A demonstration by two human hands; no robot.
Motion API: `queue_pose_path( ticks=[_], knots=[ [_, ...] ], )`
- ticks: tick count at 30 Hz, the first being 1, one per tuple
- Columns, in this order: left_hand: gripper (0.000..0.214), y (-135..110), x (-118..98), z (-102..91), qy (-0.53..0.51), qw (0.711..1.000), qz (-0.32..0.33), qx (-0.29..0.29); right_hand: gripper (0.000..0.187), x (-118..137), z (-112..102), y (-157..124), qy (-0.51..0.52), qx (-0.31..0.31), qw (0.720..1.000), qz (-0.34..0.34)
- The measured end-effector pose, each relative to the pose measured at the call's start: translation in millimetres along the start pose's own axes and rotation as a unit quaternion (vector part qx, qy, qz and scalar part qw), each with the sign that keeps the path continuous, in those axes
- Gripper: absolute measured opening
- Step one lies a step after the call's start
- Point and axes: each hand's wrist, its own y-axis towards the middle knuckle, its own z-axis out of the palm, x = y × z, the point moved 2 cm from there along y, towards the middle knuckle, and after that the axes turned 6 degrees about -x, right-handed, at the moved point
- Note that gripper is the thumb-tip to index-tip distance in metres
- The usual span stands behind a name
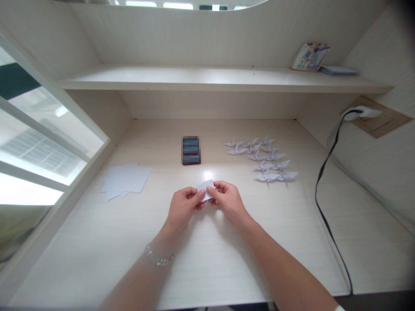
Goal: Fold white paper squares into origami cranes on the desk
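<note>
Between my two hands is a small folded square of white paper [205, 185], held just above the desk. My left hand [185, 203] pinches its left side, thumb on top and fingers beneath. On the right side my right hand [227, 196] grips it the same way, the thumb pressed flat on the paper. The fingertips under the paper are partly hidden. Several folded white paper cranes [267, 157] stand in rows to the right, beyond my right hand. A loose pile of white paper sheets [128, 179] lies to the left.
A phone with a blurred screen [191, 150] lies on the desk [155, 276] past my hands. A black cord [317, 190] runs from a wall socket [378, 116] down the right side. The shelf [194, 77] above bears a colourful box [310, 56] and a flat item [339, 70].
</note>
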Motion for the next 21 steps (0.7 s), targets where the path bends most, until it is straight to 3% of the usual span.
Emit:
queue_pose_path(
  ticks=[5,9,14,21],
  knots=[
    [0.033,-0.3,-2.3,0.5,-0.055,0.998,-0.010,0.005,0.032,1.2,-0.4,-0.4,0.022,-0.032,0.999,0.013],
    [0.047,-2.8,-3.8,2.5,-0.054,0.997,0.046,0.011,0.039,5.9,-0.4,-1.5,0.090,-0.060,0.992,0.066],
    [0.041,-4.5,-4.8,3.9,-0.005,0.992,0.123,-0.015,0.031,7.8,1.4,-4.7,0.150,-0.032,0.983,0.102],
    [0.040,-5.9,-5.6,3.2,0.006,0.990,0.139,-0.010,0.030,4.6,0.8,-3.8,0.164,-0.029,0.981,0.103]
  ],
)
